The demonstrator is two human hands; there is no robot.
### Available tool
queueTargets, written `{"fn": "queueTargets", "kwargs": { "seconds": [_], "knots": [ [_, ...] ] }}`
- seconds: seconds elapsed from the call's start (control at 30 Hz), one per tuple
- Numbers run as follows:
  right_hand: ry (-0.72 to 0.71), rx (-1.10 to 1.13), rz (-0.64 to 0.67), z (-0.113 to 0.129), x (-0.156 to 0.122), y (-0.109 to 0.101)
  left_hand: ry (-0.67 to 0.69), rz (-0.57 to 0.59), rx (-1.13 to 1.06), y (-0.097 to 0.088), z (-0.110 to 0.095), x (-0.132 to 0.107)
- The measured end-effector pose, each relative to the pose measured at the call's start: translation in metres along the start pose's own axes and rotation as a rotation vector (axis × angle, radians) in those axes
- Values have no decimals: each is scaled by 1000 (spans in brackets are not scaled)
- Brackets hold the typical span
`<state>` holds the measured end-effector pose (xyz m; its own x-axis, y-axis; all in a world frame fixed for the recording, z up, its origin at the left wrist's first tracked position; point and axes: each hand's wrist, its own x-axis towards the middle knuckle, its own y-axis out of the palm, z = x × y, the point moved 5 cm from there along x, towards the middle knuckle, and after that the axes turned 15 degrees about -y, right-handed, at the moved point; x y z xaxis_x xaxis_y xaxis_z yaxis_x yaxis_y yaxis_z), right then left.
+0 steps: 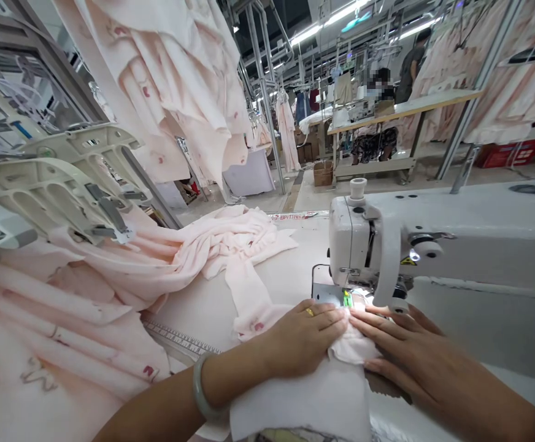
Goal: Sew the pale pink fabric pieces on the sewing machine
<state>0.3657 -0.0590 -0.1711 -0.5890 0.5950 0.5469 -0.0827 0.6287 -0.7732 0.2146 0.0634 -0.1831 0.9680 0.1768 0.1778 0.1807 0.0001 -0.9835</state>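
Note:
A pale pink fabric piece (353, 345) lies under the needle area of a white sewing machine (369, 236). My left hand (302, 337) rests on this fabric, its fingers stretched toward the presser foot; a ring and a bangle show on this arm. From the other side, my right hand (400, 337) lies over the fabric's right edge with fingers extended, some passing behind the machine's lower guard. Both sets of fingertips nearly meet just before a small green part (347, 299) beside the foot. The fabric beneath my palms is hidden.
Pink printed garment pieces (230, 242) are heaped on the white table left of the machine. Clamp-like hangers (42, 184) hold more cloth at left, and further cloth (170, 80) hangs above. A measuring tape strip (180, 336) runs along the table. People work in the background.

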Motion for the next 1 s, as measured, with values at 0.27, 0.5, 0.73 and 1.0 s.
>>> {"fn": "queueTargets", "kwargs": {
  "seconds": [0.27,0.5,0.73,1.0],
  "knots": [
    [73,129,59,-5,-9,9,-42,81,-67,1,5,9],
    [208,258,141,-11,-24,29,-62,104,-93,3,10,17],
    [149,165,35,-11,-21,17,-93,129,-97,1,9,17],
    [-35,100,-21,-5,0,-3,-111,136,-131,0,12,18]
  ]
}}
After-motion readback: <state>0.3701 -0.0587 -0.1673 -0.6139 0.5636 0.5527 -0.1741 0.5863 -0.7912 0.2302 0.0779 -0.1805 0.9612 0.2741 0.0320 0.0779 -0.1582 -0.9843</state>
